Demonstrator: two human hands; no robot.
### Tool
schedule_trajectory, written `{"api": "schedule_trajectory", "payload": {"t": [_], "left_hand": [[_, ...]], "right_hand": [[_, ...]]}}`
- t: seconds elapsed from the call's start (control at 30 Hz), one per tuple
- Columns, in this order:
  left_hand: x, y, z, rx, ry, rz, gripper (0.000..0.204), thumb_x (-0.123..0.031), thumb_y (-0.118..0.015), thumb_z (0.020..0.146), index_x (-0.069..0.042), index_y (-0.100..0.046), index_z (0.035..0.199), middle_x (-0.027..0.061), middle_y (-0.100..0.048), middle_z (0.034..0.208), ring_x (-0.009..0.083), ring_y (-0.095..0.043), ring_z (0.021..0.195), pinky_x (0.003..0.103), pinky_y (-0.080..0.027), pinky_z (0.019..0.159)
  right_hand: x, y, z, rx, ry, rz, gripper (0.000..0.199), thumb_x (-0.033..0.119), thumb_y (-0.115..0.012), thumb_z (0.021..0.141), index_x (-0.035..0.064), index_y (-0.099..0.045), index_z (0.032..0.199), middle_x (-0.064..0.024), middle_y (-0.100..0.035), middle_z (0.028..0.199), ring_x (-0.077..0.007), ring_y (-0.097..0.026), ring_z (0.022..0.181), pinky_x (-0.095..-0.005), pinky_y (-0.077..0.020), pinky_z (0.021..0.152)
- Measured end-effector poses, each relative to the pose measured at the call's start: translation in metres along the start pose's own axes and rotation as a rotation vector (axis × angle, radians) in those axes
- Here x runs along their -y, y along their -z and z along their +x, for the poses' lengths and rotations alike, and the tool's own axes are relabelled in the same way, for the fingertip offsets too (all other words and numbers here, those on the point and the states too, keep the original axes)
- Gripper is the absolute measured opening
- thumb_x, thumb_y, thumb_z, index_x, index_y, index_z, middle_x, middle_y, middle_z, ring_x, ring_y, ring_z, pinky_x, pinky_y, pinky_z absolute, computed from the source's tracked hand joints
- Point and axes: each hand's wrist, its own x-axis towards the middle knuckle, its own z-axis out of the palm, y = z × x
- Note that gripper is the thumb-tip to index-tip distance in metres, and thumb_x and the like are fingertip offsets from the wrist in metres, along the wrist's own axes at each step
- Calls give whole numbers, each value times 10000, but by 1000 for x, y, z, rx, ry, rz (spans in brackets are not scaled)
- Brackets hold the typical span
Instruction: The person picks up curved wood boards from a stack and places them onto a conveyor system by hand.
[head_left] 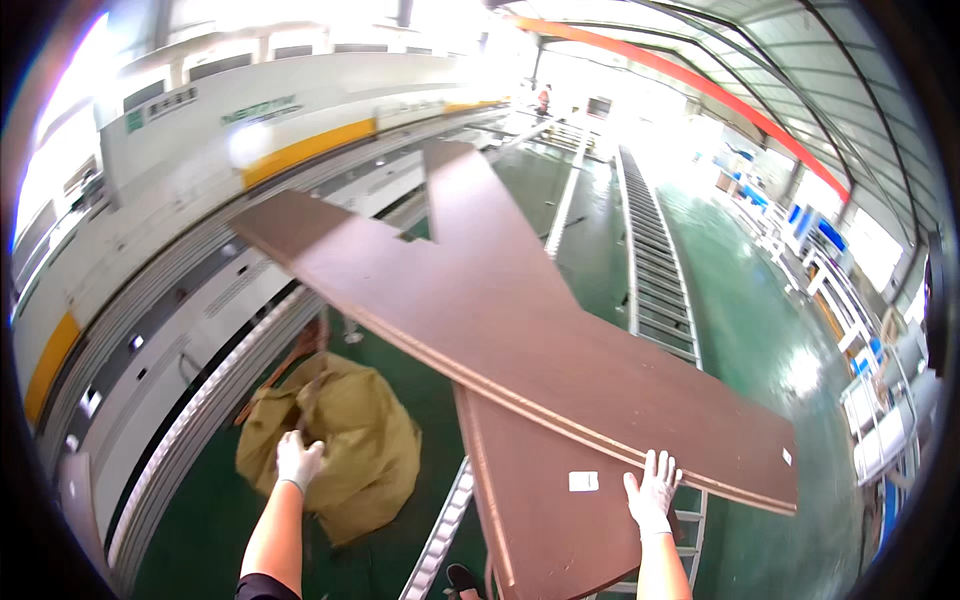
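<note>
Two long brown panels lie crossed in front of me. The upper panel (480,290) runs from far left to near right and has a notch at its far left end. Beneath it, the lower panel (550,535) comes toward me and bears a small white label (583,481). My right hand (653,492), in a white glove, rests with spread fingers at the upper panel's near edge, over the lower one. My left hand (299,461), also gloved, is held out with its thumb apart and nothing visible in it. Behind it is an olive-yellow cloth sack (355,430); contact cannot be made out.
A long white and yellow machine (300,120) with metal rails stands along the left. Under and beyond the panels runs a roller conveyor (655,250). Racks and blue items (830,235) line the right wall. Far off stands a person (544,98). The floor (735,320) is green.
</note>
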Motion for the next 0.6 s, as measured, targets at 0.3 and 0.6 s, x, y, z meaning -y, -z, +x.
{"api": "schedule_trajectory", "payload": {"t": [0.3,0.6], "left_hand": [[-72,-58,70,-95,206,209,921,-469,-724,849,-15,-330,1546,206,-317,1619,352,-281,1500,423,-266,1212],[-14,-87,70,382,146,-977,293,-73,-590,962,0,-605,1245,136,-695,1069,241,-657,1014,315,-533,919]], "right_hand": [[-39,3,108,120,-25,-273,788,505,-471,1008,20,-249,1587,-200,-228,1656,-366,-222,1528,-533,-176,1232],[129,-26,52,-112,457,111,838,301,-676,878,-40,-297,1543,-248,-317,1596,-401,-264,1501,-502,-190,1245]]}}
